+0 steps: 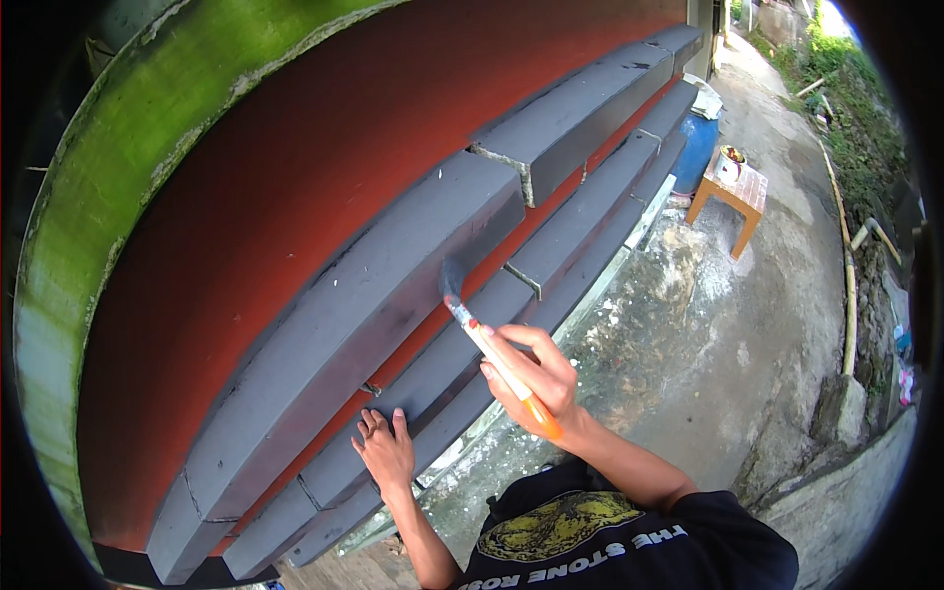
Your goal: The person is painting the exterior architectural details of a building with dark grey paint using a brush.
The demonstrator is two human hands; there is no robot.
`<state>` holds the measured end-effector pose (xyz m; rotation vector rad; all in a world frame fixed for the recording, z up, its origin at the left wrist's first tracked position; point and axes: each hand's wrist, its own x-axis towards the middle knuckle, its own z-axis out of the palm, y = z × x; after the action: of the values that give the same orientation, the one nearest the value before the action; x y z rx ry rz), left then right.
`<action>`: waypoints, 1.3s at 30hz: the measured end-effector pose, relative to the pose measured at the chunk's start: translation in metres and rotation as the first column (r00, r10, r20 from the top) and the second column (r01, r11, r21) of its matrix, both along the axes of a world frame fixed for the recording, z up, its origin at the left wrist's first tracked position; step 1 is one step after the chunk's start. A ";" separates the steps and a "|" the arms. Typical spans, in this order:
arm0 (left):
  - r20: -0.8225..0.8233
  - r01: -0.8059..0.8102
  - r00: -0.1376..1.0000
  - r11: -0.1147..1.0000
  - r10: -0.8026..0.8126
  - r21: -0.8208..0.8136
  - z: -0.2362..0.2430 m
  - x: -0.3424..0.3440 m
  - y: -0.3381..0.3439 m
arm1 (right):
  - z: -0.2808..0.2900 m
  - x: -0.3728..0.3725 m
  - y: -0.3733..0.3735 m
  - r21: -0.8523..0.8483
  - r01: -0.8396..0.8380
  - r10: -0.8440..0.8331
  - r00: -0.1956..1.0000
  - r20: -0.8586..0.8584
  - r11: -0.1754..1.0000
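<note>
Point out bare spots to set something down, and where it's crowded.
Bare: the concrete path between the stool and the long pole; a small patch of stool beside the can. Crowded: the ledges, where the left hand rests and the right hand holds the brush; also around the barrel.

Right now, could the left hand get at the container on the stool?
Probably not: the left hand rests against a grey ledge; the container stands far off, past the right hand.

We see a small wooden surface (750, 193) bearing a white tin (729, 170). Beside it we see a blue barrel (696, 149), and both stand on the concrete ground (787, 285).
</note>
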<state>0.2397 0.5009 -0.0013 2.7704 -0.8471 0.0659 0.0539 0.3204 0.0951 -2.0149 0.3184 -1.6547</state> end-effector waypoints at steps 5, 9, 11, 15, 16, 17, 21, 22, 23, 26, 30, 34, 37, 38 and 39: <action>-0.031 0.007 0.999 1.000 -0.007 0.019 0.005 -0.002 0.005 | 0.007 -0.028 -0.024 0.025 0.302 -0.303 0.952 0.046 0.953; -0.037 0.020 0.999 1.000 -0.019 0.014 0.003 -0.003 0.000 | 0.004 -0.010 -0.042 0.031 0.315 -0.316 0.949 0.024 0.949; -0.038 0.022 0.999 1.000 -0.022 0.010 0.001 -0.002 0.002 | -0.001 -0.004 -0.035 -0.007 0.203 -0.203 0.979 0.024 0.979; -0.055 0.014 0.998 1.000 -0.013 0.006 0.000 0.000 0.008 | -0.001 -0.032 -0.018 0.038 0.098 -0.097 0.995 -0.016 0.994; -0.061 0.004 0.998 1.000 -0.003 0.015 0.001 0.001 0.009 | -0.002 -0.029 -0.022 0.040 0.099 -0.098 0.995 -0.013 0.994; -0.061 0.016 0.998 1.000 -0.015 0.016 0.000 0.001 0.008 | -0.002 -0.029 -0.031 0.088 0.202 -0.206 0.978 0.041 0.976; -0.066 0.022 0.998 1.000 -0.022 -0.006 0.000 -0.001 0.006 | 0.001 -0.025 -0.048 0.100 0.271 -0.274 0.962 0.015 0.957; -0.072 0.022 0.997 1.000 -0.024 -0.020 0.000 -0.002 0.005 | 0.001 -0.024 -0.049 0.057 0.231 -0.229 0.972 -0.045 0.971; -0.067 0.018 0.998 1.000 -0.020 -0.022 -0.001 -0.002 0.007 | -0.004 -0.021 -0.046 0.078 0.145 -0.143 0.989 -0.033 0.986; -0.084 0.008 0.996 1.000 -0.009 -0.013 -0.003 -0.001 0.010 | -0.012 -0.035 -0.040 0.273 -0.080 0.066 0.996 0.061 0.959; -0.079 0.009 0.997 1.000 -0.011 -0.024 -0.003 -0.002 0.011 | 0.004 -0.033 -0.045 0.335 0.109 -0.186 0.960 0.208 0.936; -0.090 0.008 0.996 0.999 -0.011 -0.033 -0.002 -0.003 0.009 | -0.013 -0.023 -0.051 0.236 0.063 -0.077 0.996 0.050 0.970; -0.097 0.002 0.995 1.000 -0.004 -0.015 -0.003 -0.001 0.009 | -0.019 -0.027 -0.042 0.221 -0.072 0.053 0.994 0.091 0.973; -0.096 -0.003 0.995 1.000 0.001 -0.015 -0.004 0.000 0.010 | -0.017 -0.031 -0.038 0.207 -0.065 0.047 0.995 0.090 0.976; -0.103 -0.004 0.995 1.000 0.003 -0.017 -0.004 0.001 0.011 | -0.013 -0.033 -0.037 0.222 0.001 -0.030 0.992 0.126 0.975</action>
<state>0.2402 0.5121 -0.0053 2.7333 -0.8119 -0.0677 0.0211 0.2838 0.0824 -1.7373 0.4525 -1.6699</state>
